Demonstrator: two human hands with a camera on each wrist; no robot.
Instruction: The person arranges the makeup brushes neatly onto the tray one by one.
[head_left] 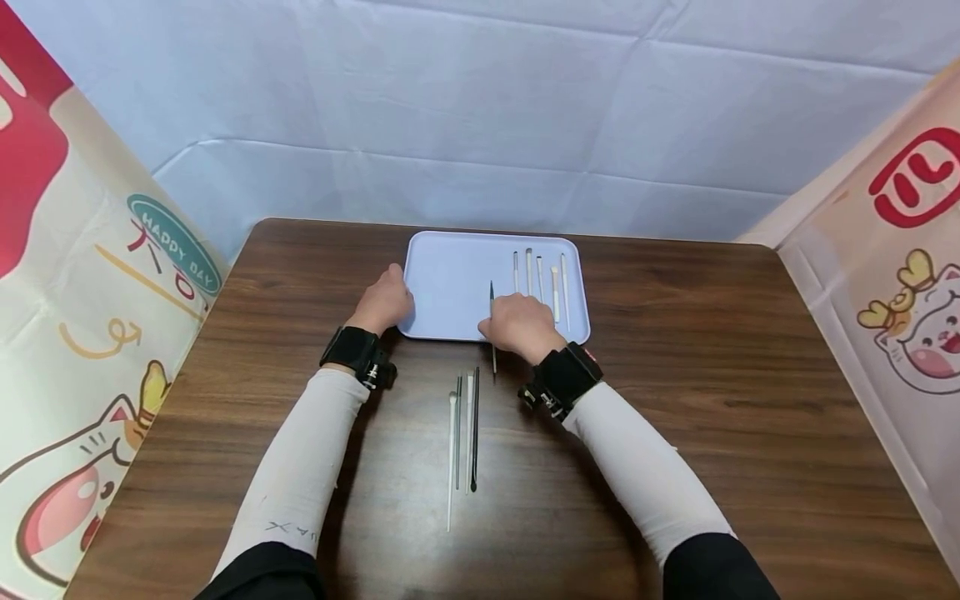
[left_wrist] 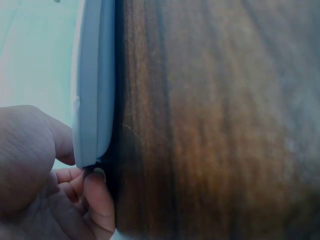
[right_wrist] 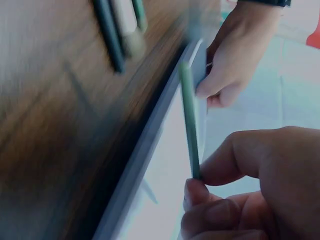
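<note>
At the tray's left edge, my left hand [head_left: 384,300] grips the rim of the white tray [head_left: 450,287], thumb above and fingers curled at its underside in the left wrist view. My right hand [head_left: 521,323] pinches a thin green-handled brush [right_wrist: 189,120] between thumb and fingertip, over the tray's front edge. Several brushes [head_left: 555,293] lie side by side in the tray's right part. On the table in front of the tray, several more [head_left: 452,450] lie roughly parallel, pointing away from me.
The brown wooden table [head_left: 675,350] extends on both sides of the tray. Behind it hangs a pale cloth [head_left: 480,108]. Printed cartoon panels stand at the left [head_left: 90,333] and right [head_left: 892,317].
</note>
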